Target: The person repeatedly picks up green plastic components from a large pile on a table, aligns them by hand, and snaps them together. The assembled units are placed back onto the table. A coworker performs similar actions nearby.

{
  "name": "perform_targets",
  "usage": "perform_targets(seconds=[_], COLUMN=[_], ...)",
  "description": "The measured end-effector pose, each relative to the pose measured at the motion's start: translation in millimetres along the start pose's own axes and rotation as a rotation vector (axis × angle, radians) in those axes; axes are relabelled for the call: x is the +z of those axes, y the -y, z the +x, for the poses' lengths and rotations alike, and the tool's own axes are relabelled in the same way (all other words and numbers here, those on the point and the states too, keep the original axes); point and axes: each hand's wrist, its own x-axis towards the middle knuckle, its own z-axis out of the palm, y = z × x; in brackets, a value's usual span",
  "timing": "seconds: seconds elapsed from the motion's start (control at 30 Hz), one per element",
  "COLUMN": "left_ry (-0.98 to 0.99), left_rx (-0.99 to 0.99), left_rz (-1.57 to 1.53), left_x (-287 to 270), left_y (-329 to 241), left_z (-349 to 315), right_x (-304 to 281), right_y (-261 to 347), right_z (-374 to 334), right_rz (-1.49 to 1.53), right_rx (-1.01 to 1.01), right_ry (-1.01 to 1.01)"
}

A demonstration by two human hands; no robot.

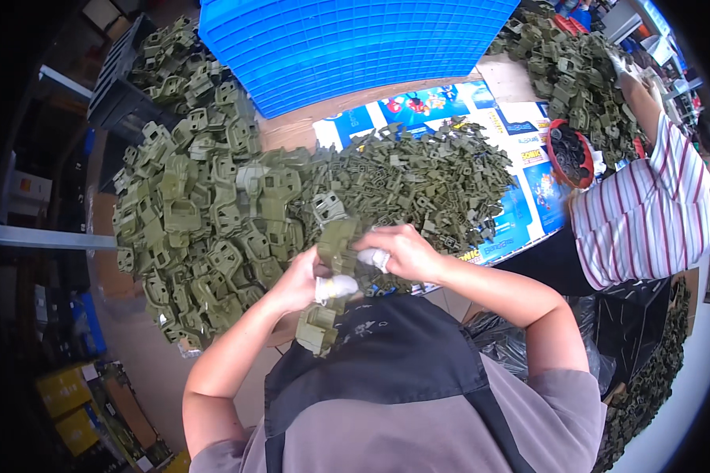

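An olive-green molded plastic part (338,243) is held up in front of my apron, slightly blurred. My left hand (296,284) is closed round its left side, and my right hand (405,251) grips it from the right with the fingers over its edge. White coverings wrap both thumbs. Another green piece (317,329) shows just below my left hand, against the apron; I cannot tell whether it joins the held one. Left of my hands lies a heap of larger green parts (185,213). Smaller green parts (426,177) are piled beyond my right hand.
A big blue plastic crate (355,43) stands at the table's far side. To the right, a co-worker in a striped shirt (647,213) reaches to another green heap (576,71), near a red basin (568,154). A dark crate (122,94) stands far left.
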Motion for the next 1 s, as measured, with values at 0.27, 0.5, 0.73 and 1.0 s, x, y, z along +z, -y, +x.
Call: perform_targets(seconds=[0.27, 0.5, 0.73, 1.0], left_ry=[-0.452, -0.557, -0.488, -0.489], left_rx=[0.011, 0.082, 0.036, -0.149], left_rz=[-0.583, -0.877, -0.944, -0.877], left_x=[-32.9, -3.5, 12.5, 34.3], left_y=[47.8, 57.0, 63.3, 52.0], left_z=[-17.7, -50.8, -39.3, -38.9], right_x=[-91.6, -55.0, 21.9, 1.3], right_y=[-145.4, -78.7, 15.1, 52.7], right_z=[1.3, -1.9, -78.2, -54.6], right_rz=[-0.833, -0.356, 0.227, 0.128], right_rx=[0.168, 0.098, 0.353, 0.076], right_ry=[-0.253, -0.21, 0.345, 0.087])
